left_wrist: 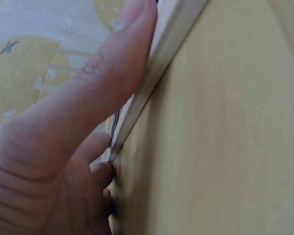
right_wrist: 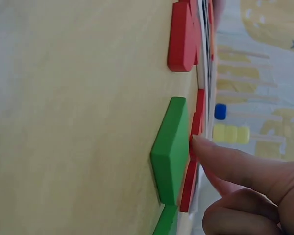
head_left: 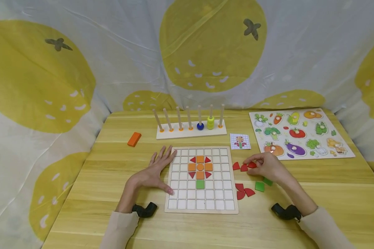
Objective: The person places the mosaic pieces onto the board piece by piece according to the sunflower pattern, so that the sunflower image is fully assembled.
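Observation:
A wooden grid board (head_left: 232, 207) bears orange squares, an orange round piece, red triangles and a green square (head_left: 200, 184). My left hand (head_left: 151, 172) rests along its left edge, fingers spread, thumb on the near part of that edge; the left wrist view shows the thumb (left_wrist: 110, 68) against its side. Right of the board, my right hand (head_left: 269, 167) has thumb and forefinger around red quarter-circle pieces (head_left: 244, 168). In the right wrist view a fingertip touches a red piece (right_wrist: 197, 117); whether it is pinched is hidden. Green squares (head_left: 259, 186) lie beneath that hand.
More red pieces (head_left: 249, 192) lie nearer me beside the board. Behind stand a peg rack (head_left: 174, 134) with blue and yellow beads, a small pattern card (head_left: 240, 141) and a vegetable puzzle (head_left: 324, 155). An orange block (head_left: 134, 139) lies at the left.

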A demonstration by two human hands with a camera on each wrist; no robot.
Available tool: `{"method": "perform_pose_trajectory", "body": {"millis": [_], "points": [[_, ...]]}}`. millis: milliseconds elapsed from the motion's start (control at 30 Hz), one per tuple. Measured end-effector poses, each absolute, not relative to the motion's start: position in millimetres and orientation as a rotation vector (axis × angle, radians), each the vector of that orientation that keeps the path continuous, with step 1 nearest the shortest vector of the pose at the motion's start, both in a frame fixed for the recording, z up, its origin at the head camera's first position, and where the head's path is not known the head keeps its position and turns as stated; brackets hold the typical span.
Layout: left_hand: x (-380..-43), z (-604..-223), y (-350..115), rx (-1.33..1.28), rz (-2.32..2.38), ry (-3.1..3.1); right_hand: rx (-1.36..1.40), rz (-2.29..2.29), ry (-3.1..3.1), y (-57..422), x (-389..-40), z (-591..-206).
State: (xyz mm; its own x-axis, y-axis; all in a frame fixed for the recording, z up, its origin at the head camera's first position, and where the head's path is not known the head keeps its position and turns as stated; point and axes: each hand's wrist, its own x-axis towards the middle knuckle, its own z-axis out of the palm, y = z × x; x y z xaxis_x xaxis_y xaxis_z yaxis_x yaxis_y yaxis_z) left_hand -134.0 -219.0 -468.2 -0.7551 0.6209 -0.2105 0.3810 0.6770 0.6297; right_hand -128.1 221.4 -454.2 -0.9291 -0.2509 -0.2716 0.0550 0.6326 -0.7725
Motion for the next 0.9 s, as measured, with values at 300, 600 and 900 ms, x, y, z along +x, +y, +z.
{"method": "perform_pose_trajectory", "body": {"millis": [300,600,900], "points": [[-133,-468,-217,0.764,0.798,2.481,-0.076,-1.18,2.545,218,-126,-455],[-133,-467,-218,0.762,0.792,2.483,-0.151,-1.135,2.584,217,-127,-454],[-134,-467,-217,0.769,0.796,2.482,-0.348,-1.261,2.451,189,-119,-445]]}}
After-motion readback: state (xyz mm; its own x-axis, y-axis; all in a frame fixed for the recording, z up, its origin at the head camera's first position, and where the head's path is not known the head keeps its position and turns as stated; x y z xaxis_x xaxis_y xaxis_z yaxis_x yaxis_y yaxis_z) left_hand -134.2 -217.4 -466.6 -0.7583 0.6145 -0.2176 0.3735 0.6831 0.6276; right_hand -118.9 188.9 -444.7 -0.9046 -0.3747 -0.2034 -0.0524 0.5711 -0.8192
